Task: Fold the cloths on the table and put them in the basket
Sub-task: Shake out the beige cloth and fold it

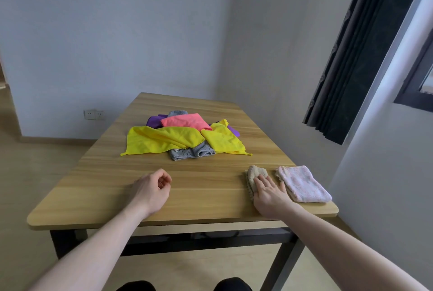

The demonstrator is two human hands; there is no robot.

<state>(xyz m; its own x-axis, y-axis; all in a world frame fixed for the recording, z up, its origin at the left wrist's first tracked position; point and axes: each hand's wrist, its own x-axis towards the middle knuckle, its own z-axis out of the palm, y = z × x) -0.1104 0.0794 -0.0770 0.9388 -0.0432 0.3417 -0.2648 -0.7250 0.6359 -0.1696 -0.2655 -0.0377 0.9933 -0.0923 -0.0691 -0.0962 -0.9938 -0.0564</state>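
1. My left hand [153, 188] hovers over bare table [98, 187], fingers loosely curled, holding nothing; I'd send it to the heap next.
2. The unfolded heap [185, 137] lies mid-table, a yellow cloth [161, 142] on its near side; I'd lift one cloth only.
3. My right hand [269, 193] presses flat, fingers straight, on the folded beige cloth [254, 173]; I'd smooth the crease firmly.
4. A folded pink cloth [304, 184] sits just beside it. I see no basket.

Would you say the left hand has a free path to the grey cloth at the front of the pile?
Probably yes: the left hand hangs loosely curled, holding nothing, and only bare table lies between it and the grey cloth.
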